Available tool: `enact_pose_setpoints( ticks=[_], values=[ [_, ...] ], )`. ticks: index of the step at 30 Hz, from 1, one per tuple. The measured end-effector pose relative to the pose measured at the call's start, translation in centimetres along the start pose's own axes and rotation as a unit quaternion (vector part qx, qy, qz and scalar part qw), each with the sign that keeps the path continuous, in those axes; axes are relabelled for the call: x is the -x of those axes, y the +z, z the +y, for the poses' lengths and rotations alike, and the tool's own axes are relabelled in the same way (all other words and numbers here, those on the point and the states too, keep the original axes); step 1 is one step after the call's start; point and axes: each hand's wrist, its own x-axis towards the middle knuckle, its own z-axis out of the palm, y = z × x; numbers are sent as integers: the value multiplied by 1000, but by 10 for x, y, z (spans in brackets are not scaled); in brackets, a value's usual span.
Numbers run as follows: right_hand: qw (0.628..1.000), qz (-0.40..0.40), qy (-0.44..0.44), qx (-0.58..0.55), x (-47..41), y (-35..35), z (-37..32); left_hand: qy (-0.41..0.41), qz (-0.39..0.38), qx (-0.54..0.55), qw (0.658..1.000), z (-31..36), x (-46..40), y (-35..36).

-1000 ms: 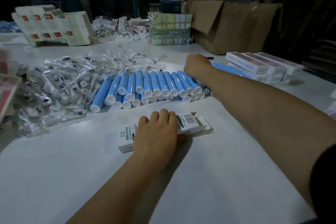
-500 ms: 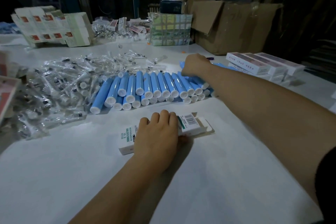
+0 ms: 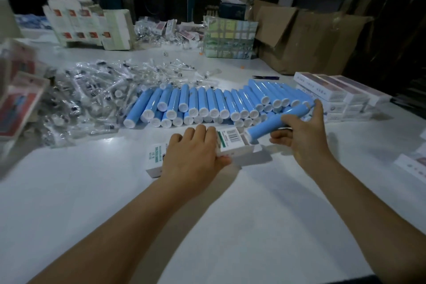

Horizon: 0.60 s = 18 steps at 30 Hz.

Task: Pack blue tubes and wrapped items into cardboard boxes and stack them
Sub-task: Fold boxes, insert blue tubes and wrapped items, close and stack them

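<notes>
- the left hand (image 3: 196,157) lies palm-down on a small white cardboard box with green print and a barcode (image 3: 227,139), fingers curled over its far edge and thumb against the near side, pinning it to the white table (image 3: 230,226).
- the right hand (image 3: 304,132) grips one blue plastic tube with a white cap (image 3: 276,121), thumb under and fingers wrapped over its far end; the tube is tilted, its lower end just at the box's open right end.
- the remaining row of blue tubes (image 3: 202,105) lies just behind the box, the heap of clear-wrapped items (image 3: 92,99) to its left, and the stack of packed white boxes (image 3: 334,97) to the right.
- judged step: feeding the tube into the open end.
- risk: the tube comes in at an angle, so its end could catch on the box's end flap and crush or fold it inward.
- risk: if the left hand's hold slackens, the push could slide the light box leftwards instead of seating the tube.
- risk: the right wrist is close to the tube row; a nudge could set those round tubes rolling.
</notes>
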Motion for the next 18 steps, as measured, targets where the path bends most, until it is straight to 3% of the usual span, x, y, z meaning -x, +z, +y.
enact_pose_setpoints(
  ticks=[5, 8, 18],
  values=[
    [999, -11, 22, -39, 16, 17, 14, -21, 14, -2, 1000, 0, 3, -2],
    [997, -44, 42, 51, 25, 21, 22, -23, 16, -1, 1000, 0, 4, -2],
    [998, 32, 41, 35, 13, 15, 23, 0, -4, -10, 1000, -1, 4, -2]
  ],
)
